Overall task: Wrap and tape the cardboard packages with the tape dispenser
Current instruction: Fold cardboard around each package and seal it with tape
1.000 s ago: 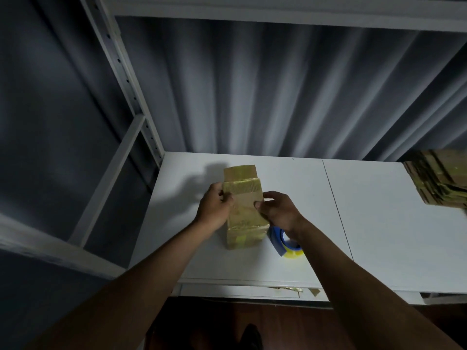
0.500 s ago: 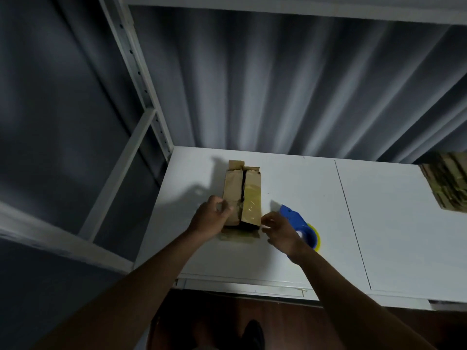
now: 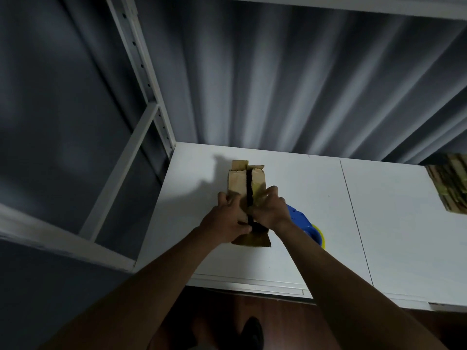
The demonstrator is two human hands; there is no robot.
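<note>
Both hands are on the cardboard package (image 3: 246,183), which lies lengthwise on the white table (image 3: 394,218) near its left end. Left hand (image 3: 225,223) grips the near left part of the package, fingers curled over the left top flap. Right hand (image 3: 269,209) grips the right top flap, fingers wrapped over its outer edge — the thumb side sits toward the centre seam. Between the two flaps a dark gap runs along the top of the package; the flaps do not meet. A glossy yellowish patch shows on the right flap just beyond the right fingers (image 3: 271,190). At the far end small end flaps stand up; at the near end a flap lies out flat on the table below the hands.

Tape dispenser (image 3: 302,222) — blue body, yellow roll — rests on the table just right of the package, partly hidden behind the right wrist. No hand touches it.

At the right edge of view a stack of flattened cardboard (image 3: 452,185) sits on the table, well apart from the package. Grey curtain (image 3: 278,84) hangs behind the table; a white metal shelf frame (image 3: 141,79) rises at the left.
</note>
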